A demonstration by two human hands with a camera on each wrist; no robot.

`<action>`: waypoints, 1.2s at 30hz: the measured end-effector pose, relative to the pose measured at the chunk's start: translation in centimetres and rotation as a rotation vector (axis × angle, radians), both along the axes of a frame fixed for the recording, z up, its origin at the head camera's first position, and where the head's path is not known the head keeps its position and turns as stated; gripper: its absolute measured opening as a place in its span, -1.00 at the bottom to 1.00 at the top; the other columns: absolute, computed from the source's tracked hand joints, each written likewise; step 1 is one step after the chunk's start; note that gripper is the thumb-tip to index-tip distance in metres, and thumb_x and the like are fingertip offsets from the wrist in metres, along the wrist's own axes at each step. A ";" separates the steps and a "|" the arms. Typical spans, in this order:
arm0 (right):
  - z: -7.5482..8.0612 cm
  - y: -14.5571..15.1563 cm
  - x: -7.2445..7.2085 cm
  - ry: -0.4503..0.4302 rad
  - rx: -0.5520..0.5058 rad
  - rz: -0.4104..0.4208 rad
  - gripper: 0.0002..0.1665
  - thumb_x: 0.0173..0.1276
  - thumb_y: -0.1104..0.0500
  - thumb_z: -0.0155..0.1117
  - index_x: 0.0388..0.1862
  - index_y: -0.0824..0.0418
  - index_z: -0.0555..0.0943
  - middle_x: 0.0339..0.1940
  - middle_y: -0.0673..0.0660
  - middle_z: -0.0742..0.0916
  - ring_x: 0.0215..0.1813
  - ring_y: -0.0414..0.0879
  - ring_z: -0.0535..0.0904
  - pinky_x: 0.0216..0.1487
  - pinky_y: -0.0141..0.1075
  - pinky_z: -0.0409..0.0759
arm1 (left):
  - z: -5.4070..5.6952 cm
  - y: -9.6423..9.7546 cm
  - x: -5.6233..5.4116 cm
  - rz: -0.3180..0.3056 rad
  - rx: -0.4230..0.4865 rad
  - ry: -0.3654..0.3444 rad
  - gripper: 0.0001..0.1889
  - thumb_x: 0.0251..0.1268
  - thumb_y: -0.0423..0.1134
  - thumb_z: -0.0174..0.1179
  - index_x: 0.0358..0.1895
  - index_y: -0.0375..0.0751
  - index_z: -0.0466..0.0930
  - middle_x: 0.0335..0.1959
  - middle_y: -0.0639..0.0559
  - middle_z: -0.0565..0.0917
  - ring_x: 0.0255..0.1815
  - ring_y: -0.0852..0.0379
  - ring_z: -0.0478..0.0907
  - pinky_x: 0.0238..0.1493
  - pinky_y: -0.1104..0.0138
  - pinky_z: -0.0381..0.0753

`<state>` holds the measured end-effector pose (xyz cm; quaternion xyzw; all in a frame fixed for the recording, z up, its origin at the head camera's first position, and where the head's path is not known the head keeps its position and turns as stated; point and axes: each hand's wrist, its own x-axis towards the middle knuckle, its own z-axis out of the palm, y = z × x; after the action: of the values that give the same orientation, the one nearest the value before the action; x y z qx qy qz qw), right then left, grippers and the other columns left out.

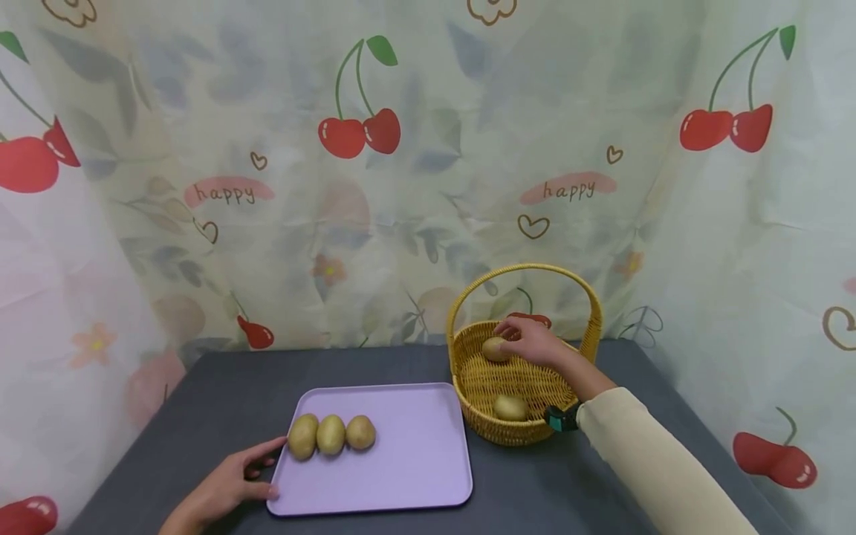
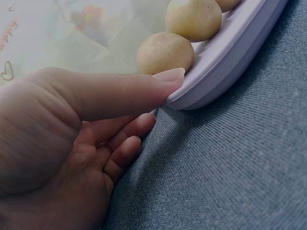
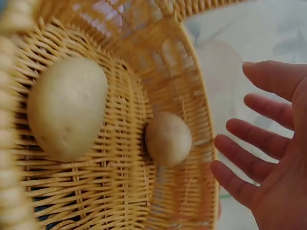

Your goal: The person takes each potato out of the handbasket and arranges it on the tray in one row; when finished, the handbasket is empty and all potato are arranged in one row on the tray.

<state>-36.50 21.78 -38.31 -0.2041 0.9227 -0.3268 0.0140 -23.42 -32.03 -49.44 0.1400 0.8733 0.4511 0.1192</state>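
Note:
My left hand (image 1: 230, 479) touches the left edge of a lilac tray (image 1: 421, 446) with fingers loosely extended; in the left wrist view the thumb (image 2: 139, 93) lies along its rim. Three potatoes (image 1: 331, 435) sit in a row on the tray's left side. Over the far part of a wicker basket (image 1: 481, 383), my right hand (image 1: 535, 343) hovers beside a potato (image 1: 493, 349). In the right wrist view its spread fingers are apart from this potato (image 3: 169, 139) and hold nothing. Another potato (image 1: 510, 408) lies near the basket's front.
The basket's tall arched handle (image 1: 528, 266) rises over the right hand. A dark cloth (image 1: 254, 394) covers the table. A patterned curtain (image 1: 435, 186) hangs behind and at both sides. A black and teal band (image 1: 560, 418) is on the right wrist.

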 end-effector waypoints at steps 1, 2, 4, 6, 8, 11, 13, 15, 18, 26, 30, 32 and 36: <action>-0.2 0.2 -0.4 -0.008 -0.023 -0.010 -0.60 0.41 0.12 0.24 0.16 0.25 0.52 0.13 0.35 0.59 0.18 0.25 0.49 0.05 0.06 0.48 | -0.1 0.0 0.0 0.001 -0.002 -0.002 -0.18 0.07 -0.23 0.43 0.38 -0.47 0.26 0.19 -0.40 0.46 0.09 -0.22 0.44 -0.07 0.22 0.47; -0.5 0.3 -0.8 -0.015 -0.047 -0.011 -0.60 0.41 0.14 0.22 0.17 0.27 0.51 0.15 0.36 0.57 0.19 0.27 0.47 0.04 0.06 0.48 | -0.1 -0.1 0.0 0.002 -0.003 -0.005 -0.18 0.07 -0.22 0.43 0.39 -0.47 0.26 0.19 -0.40 0.46 0.09 -0.22 0.45 -0.06 0.20 0.46; -1.0 0.5 -1.5 -0.033 -0.097 -0.030 -0.57 0.43 0.16 0.21 0.21 0.30 0.48 0.18 0.37 0.55 0.22 0.28 0.44 0.04 0.07 0.48 | -0.2 -0.1 0.1 0.001 -0.008 -0.003 -0.18 0.08 -0.22 0.43 0.39 -0.47 0.25 0.19 -0.41 0.46 0.09 -0.23 0.45 -0.05 0.18 0.47; -1.5 0.6 -2.0 -0.045 -0.140 -0.054 -0.55 0.43 0.15 0.21 0.23 0.30 0.47 0.20 0.35 0.54 0.24 0.28 0.42 0.05 0.07 0.47 | -0.2 -0.1 0.1 0.005 -0.010 -0.011 -0.19 0.10 -0.21 0.42 0.39 -0.47 0.25 0.19 -0.40 0.47 0.09 -0.23 0.45 -0.05 0.15 0.47; -1.9 0.6 -2.4 -0.044 -0.161 -0.083 -0.52 0.44 0.14 0.20 0.26 0.31 0.45 0.21 0.34 0.53 0.25 0.28 0.41 0.06 0.08 0.46 | -0.1 -0.1 0.2 0.009 -0.013 -0.026 -0.19 0.13 -0.21 0.40 0.39 -0.47 0.23 0.19 -0.40 0.47 0.09 -0.22 0.45 -0.04 0.11 0.46; -2.5 0.6 -2.8 -0.036 -0.179 -0.115 -0.52 0.43 0.14 0.20 0.26 0.31 0.46 0.22 0.35 0.53 0.25 0.28 0.41 0.08 0.10 0.45 | 0.0 0.1 0.3 0.018 -0.015 -0.048 -0.20 0.15 -0.19 0.39 0.40 -0.46 0.23 0.20 -0.38 0.47 0.09 -0.20 0.45 -0.03 0.09 0.46; -2.9 0.6 -3.1 -0.025 -0.184 -0.120 -0.52 0.42 0.16 0.21 0.25 0.33 0.46 0.22 0.38 0.52 0.24 0.29 0.42 0.08 0.10 0.44 | 0.0 0.2 0.3 0.016 -0.016 -0.052 -0.20 0.16 -0.19 0.39 0.40 -0.46 0.23 0.21 -0.38 0.46 0.10 -0.21 0.44 -0.02 0.07 0.45; -3.3 0.6 -3.4 -0.016 -0.178 -0.110 -0.51 0.42 0.18 0.21 0.25 0.37 0.45 0.22 0.42 0.52 0.24 0.30 0.41 0.10 0.11 0.43 | -0.1 0.2 0.3 0.012 -0.018 -0.051 -0.20 0.16 -0.19 0.38 0.40 -0.46 0.23 0.21 -0.39 0.46 0.10 -0.21 0.44 -0.02 0.07 0.46; -4.0 0.4 -3.8 -0.018 -0.169 -0.093 -0.48 0.41 0.18 0.22 0.26 0.40 0.43 0.22 0.45 0.51 0.26 0.32 0.40 0.14 0.12 0.40 | -0.1 0.2 0.3 0.016 -0.023 -0.050 -0.19 0.15 -0.17 0.39 0.40 -0.45 0.24 0.21 -0.38 0.46 0.10 -0.21 0.44 -0.01 0.08 0.46; -5.0 -0.3 -4.6 -0.019 0.005 -0.047 -0.45 0.35 0.11 0.28 0.24 0.35 0.49 0.18 0.35 0.55 0.20 0.25 0.44 0.15 0.10 0.36 | -0.1 0.1 0.2 0.020 -0.035 -0.025 -0.19 0.11 -0.17 0.41 0.40 -0.43 0.26 0.20 -0.37 0.47 0.10 -0.19 0.45 -0.04 0.16 0.47; -5.0 -0.5 -4.7 0.027 0.130 -0.033 -0.49 0.27 0.16 0.33 0.18 0.30 0.56 0.15 0.35 0.57 0.19 0.26 0.43 0.14 0.09 0.37 | 0.1 0.1 0.1 0.021 -0.023 -0.020 -0.20 0.11 -0.18 0.41 0.39 -0.43 0.27 0.20 -0.37 0.47 0.09 -0.19 0.45 -0.03 0.15 0.47; -5.0 -0.6 -4.7 0.023 0.166 -0.036 -0.46 0.22 0.19 0.35 0.20 0.29 0.55 0.15 0.36 0.57 0.18 0.26 0.43 0.12 0.08 0.37 | 0.1 0.0 0.1 0.019 -0.017 -0.015 -0.20 0.11 -0.19 0.41 0.39 -0.44 0.26 0.20 -0.37 0.47 0.09 -0.20 0.45 -0.04 0.16 0.47; -5.0 -0.7 -4.7 -0.035 0.166 -0.063 -0.37 0.16 0.25 0.41 0.24 0.27 0.51 0.15 0.32 0.58 0.09 0.19 0.48 0.06 0.03 0.40 | 0.0 -0.1 0.1 0.014 -0.015 -0.010 -0.20 0.11 -0.21 0.42 0.39 -0.44 0.27 0.20 -0.37 0.47 0.09 -0.21 0.45 -0.04 0.18 0.47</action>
<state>-41.21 21.08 -43.35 -0.1674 0.9521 -0.2532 0.0368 -23.37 -32.09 -49.40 0.1308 0.8771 0.4460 0.1214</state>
